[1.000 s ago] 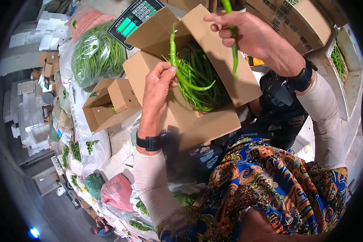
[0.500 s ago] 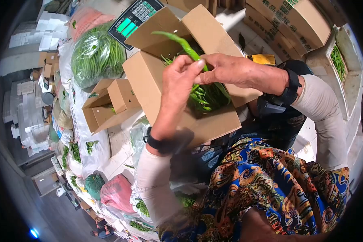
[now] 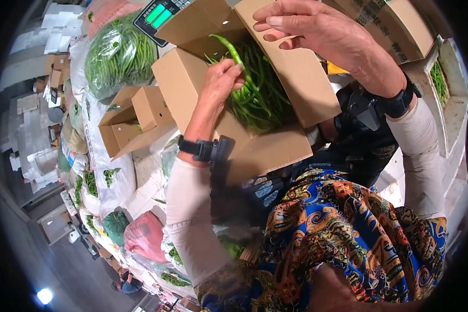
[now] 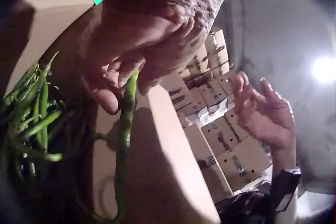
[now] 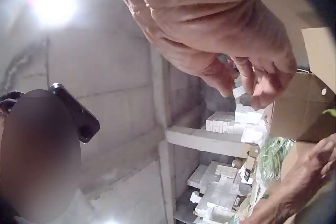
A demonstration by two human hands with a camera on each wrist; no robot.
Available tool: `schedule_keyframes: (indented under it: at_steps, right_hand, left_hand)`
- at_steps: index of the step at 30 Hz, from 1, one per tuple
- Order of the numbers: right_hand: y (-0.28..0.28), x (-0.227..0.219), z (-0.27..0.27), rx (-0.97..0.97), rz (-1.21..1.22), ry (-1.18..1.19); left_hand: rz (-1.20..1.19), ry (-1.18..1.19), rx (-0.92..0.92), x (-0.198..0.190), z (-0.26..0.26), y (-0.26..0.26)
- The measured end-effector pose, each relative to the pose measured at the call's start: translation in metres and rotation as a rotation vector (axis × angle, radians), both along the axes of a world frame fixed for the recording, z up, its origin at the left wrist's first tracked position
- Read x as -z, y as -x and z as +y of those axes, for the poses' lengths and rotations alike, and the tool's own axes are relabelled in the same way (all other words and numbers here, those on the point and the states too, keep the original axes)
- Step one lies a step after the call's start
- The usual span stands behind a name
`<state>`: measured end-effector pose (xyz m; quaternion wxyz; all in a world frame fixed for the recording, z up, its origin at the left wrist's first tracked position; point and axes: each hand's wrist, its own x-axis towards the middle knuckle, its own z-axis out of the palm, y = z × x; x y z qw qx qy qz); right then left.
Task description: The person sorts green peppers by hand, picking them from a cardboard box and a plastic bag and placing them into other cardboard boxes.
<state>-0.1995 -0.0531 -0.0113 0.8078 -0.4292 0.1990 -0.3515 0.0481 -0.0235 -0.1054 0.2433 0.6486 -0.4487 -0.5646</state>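
My left hand (image 3: 219,87) pinches a long green chili pepper (image 3: 233,51) over an open cardboard box (image 3: 178,83). In the left wrist view the held pepper (image 4: 124,129) hangs down from between the thumb and fingers. Many more green chili peppers (image 3: 268,99) lie in a heap inside the box. Above the box's right flap is my right hand (image 3: 317,26), with nothing in it and its fingers loosely bent. The right wrist view shows the same right hand (image 5: 215,29) with a gap between thumb and fingers.
A scale with a lit green display (image 3: 158,15) stands behind the box. To the left are a clear bag of peppers (image 3: 120,60), a smaller open carton (image 3: 153,106) and a pink sack (image 3: 145,236). Printed cartons (image 3: 395,26) and a white crate (image 3: 436,112) stand at the right.
Both hands held peppers a second ago, then met around a pepper over the box. Now the right hand has drawn away up and right, emptied; the left still holds a pepper.
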Motion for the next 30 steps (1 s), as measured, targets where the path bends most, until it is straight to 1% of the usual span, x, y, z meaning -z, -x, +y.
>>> schedule_keyframes:
  at_steps: [1,2,3,4,5,7,8,9,10,11,12,13,14,15,16,17,19,20,21,22,23,24,25,26,28,30]
  right_hand:
    - [-0.003,0.002,-0.003,-0.017,0.096,-0.040]
    - [-0.004,0.003,-0.004,-0.021,0.099,-0.044]
    - [-0.006,-0.002,-0.006,-0.009,0.186,-0.025]
    - [-0.007,-0.006,-0.007,0.001,0.273,-0.006]
    - [-0.008,-0.011,-0.007,-0.006,0.273,-0.009]
    - [-0.009,-0.024,0.000,0.041,0.394,0.032]
    - [-0.006,-0.032,0.008,0.036,0.394,0.030]
    - [-0.002,-0.041,0.018,0.062,0.259,0.031]
    - [0.000,-0.045,0.023,0.087,0.124,0.032]
    - [-0.003,-0.038,0.016,0.082,0.123,0.030]
    - [-0.007,-0.024,0.004,0.041,0.241,0.001]
    - [-0.011,-0.015,-0.002,0.001,0.359,-0.027]
    - [-0.012,-0.010,-0.001,-0.004,0.357,-0.027]
    - [-0.011,-0.007,0.000,-0.028,0.291,0.005]
    - [-0.010,-0.005,0.000,-0.050,0.225,0.038]
    - [-0.010,-0.005,0.000,-0.052,0.224,0.040]
    - [-0.011,-0.006,0.000,-0.100,0.227,0.014]
    - [-0.012,-0.010,0.002,-0.113,0.220,0.017]
    - [-0.015,-0.019,0.006,-0.060,0.273,-0.022]
    - [-0.018,-0.023,0.009,-0.011,0.325,-0.063]
    - [-0.020,-0.019,0.007,-0.038,0.312,-0.058]
    - [-0.017,-0.013,0.005,-0.050,0.449,0.053]
    - [-0.017,-0.006,0.004,-0.064,0.582,0.170]
    - [-0.018,0.000,0.008,-0.014,0.582,0.215]
    - [-0.019,-0.001,0.011,-0.042,0.630,0.199]
    - [-0.020,0.007,0.008,-0.069,0.652,0.196]
  left_hand:
    - [0.004,-0.004,-0.004,0.008,-0.002,0.004]
    - [-0.042,0.003,0.013,0.021,-0.005,0.005]
    - [-0.090,0.011,0.031,0.038,-0.008,0.003]
    - [-0.247,0.052,0.151,0.070,-0.014,-0.010]
    - [-0.247,0.048,0.146,0.082,-0.009,-0.013]
    - [-0.647,0.056,0.399,0.094,0.003,-0.013]
    - [-0.714,0.059,0.461,0.107,0.009,-0.015]
    - [-0.713,0.055,0.457,0.130,0.018,-0.019]
    - [-0.841,0.327,0.545,0.156,0.028,-0.023]
    - [-0.961,0.604,0.629,0.170,0.035,-0.022]
    - [-0.943,0.233,0.698,0.138,0.027,0.000]
    - [-0.944,0.229,0.694,0.138,0.024,0.001]
    - [-0.744,0.209,0.733,0.137,0.020,0.002]
    - [-0.543,0.190,0.765,0.135,0.018,0.003]
    - [-0.472,0.105,0.755,0.112,0.019,0.013]
    - [-0.473,0.105,0.753,0.103,0.018,0.020]
    - [-0.642,0.147,0.879,0.090,0.018,0.028]
    - [-0.643,0.247,0.917,0.081,0.015,0.023]
    - [-0.654,0.212,0.865,0.067,0.009,0.020]
    - [-0.474,0.334,0.695,0.044,0.009,0.006]
    - [-0.197,0.219,0.499,0.017,0.006,-0.006]
    - [-0.187,0.350,0.435,-0.018,0.003,-0.019]
    - [0.009,0.276,0.198,-0.065,0.017,-0.028]
    - [0.126,0.303,0.077,-0.086,0.024,-0.052]
    - [0.198,0.379,-0.178,-0.112,0.054,-0.104]
    - [0.137,0.379,-0.334,-0.112,0.096,-0.154]
